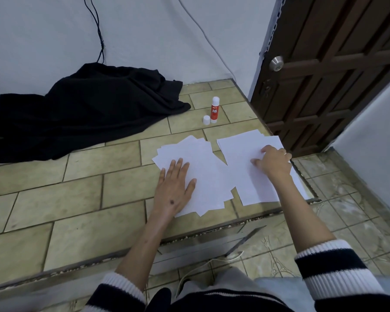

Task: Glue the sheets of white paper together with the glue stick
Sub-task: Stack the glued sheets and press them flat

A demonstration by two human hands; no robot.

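Note:
Two piles of white paper lie on a tiled counter [77,199]. The left pile [203,167] is a fanned stack of several sheets. My left hand [176,183] rests flat on its left edge, fingers spread. The right pile [245,154] lies near the counter's right edge. My right hand [273,163] presses on it with bent fingers, thumb and fingertips touching the top sheet. A red glue stick [214,109] stands upright and uncapped behind the papers. Its white cap [206,120] stands just to its left.
A black cloth [83,109] lies heaped at the back left of the counter. Cables [99,37] hang down the wall. A dark wooden door [324,75] with a metal knob stands at the right. The counter's front edge [189,235] drops to a tiled floor.

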